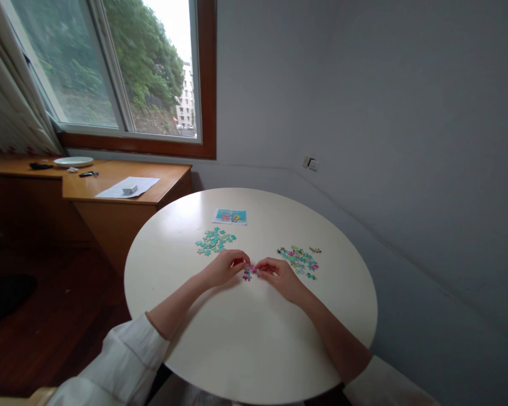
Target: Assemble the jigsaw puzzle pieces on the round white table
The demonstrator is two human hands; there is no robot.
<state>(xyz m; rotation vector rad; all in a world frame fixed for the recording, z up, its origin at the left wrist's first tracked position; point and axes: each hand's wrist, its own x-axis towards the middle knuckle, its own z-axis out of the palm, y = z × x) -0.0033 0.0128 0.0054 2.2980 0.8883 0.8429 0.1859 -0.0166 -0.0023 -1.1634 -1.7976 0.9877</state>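
On the white round table, several pink and dark jigsaw puzzle pieces [247, 274] lie together between my hands. My left hand [228, 267] comes in from the left, its fingers curled and their tips closed on the pink piece at the top of this cluster. Facing it, my right hand [279, 276] pinches at the cluster's right side with thumb and forefinger. The piece in its grip is mostly hidden by the fingertips. Beyond my left hand is a pile of turquoise puzzle pieces [215, 241]. A mixed-colour pile of puzzle pieces [301, 260] lies right of my right hand.
A colourful picture card [230, 216] lies toward the far side of the round table [245, 355]. Against the window stands a wooden desk [173, 179] with a white plate [73, 162], a paper sheet [146, 185] and a small white box [129, 190]. Walls rise behind and to the right.
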